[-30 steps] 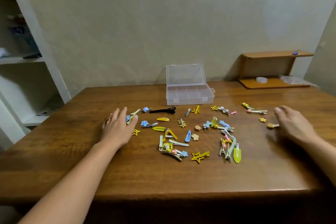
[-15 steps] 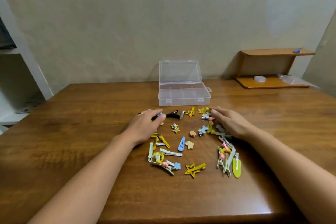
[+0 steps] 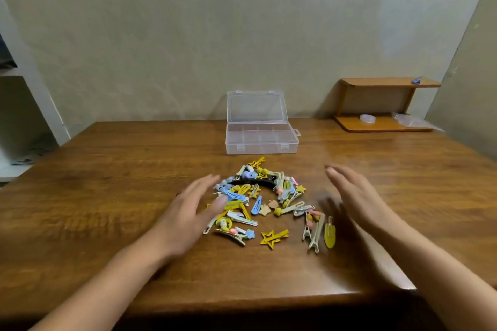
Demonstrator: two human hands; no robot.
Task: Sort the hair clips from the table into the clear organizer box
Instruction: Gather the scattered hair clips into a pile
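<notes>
Both bare forearms reach forward from the near edge of the view, angled inward toward each other. The left hand (image 3: 192,212) is held palm down with its fingers straight and loosely spread, pointing up and to the right. The right hand (image 3: 355,197) is turned more on edge, fingers straight and together, pointing up and to the left. Both hands are motion-blurred and hold nothing.

Small wooden shelf (image 3: 387,105) at the table's far right corner; white shelving (image 3: 24,105) at left
</notes>
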